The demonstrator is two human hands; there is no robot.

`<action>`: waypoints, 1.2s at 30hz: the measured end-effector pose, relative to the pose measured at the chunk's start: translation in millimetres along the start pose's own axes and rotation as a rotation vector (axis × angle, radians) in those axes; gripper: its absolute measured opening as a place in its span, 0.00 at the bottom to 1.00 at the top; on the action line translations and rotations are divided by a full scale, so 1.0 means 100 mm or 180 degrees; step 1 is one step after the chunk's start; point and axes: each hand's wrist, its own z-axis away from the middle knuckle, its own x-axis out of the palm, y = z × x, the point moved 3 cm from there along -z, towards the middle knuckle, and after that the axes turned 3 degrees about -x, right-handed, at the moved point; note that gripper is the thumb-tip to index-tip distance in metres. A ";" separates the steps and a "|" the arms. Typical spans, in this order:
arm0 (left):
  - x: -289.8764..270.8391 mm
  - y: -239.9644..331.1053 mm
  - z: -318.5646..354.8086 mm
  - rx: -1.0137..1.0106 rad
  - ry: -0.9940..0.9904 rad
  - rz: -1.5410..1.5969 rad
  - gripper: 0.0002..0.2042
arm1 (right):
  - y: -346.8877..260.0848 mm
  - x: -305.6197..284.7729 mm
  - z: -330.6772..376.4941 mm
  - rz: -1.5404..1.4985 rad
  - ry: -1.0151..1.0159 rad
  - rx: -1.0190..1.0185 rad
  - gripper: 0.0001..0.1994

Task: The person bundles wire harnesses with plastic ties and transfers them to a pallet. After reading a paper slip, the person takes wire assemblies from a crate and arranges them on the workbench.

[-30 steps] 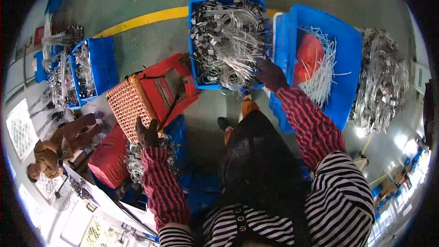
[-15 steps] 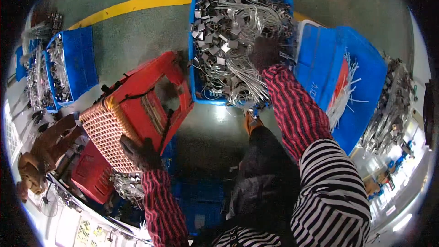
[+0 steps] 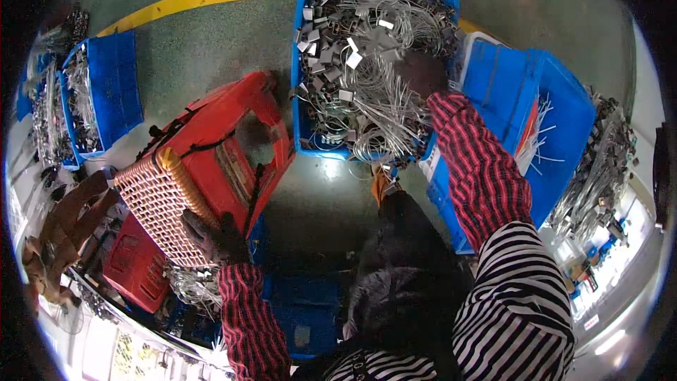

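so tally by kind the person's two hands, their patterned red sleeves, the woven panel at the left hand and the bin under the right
Left hand and right hand: 2
Left sleeve and right sleeve: 2
Woven panel: 1
Blue bin: 1
Total: 6
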 end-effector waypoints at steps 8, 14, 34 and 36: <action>-0.08 0.09 0.00 -0.0125 -0.0076 -0.0014 0.42 | 0.40 0.29 -0.30 -0.1136 -0.0223 -0.0611 0.22; -0.12 0.02 0.01 -0.0104 -0.0007 -0.0160 0.43 | -0.44 0.13 -0.67 -0.0158 -0.0409 0.0052 0.26; -0.05 0.03 -0.01 -0.0020 0.0263 -0.0078 0.45 | -1.15 -0.78 -0.44 0.1624 0.0310 -0.0864 0.13; -0.03 0.14 -0.04 -0.0197 0.0048 -0.0109 0.45 | -1.27 -0.87 -0.37 0.1477 0.0732 -0.1185 0.11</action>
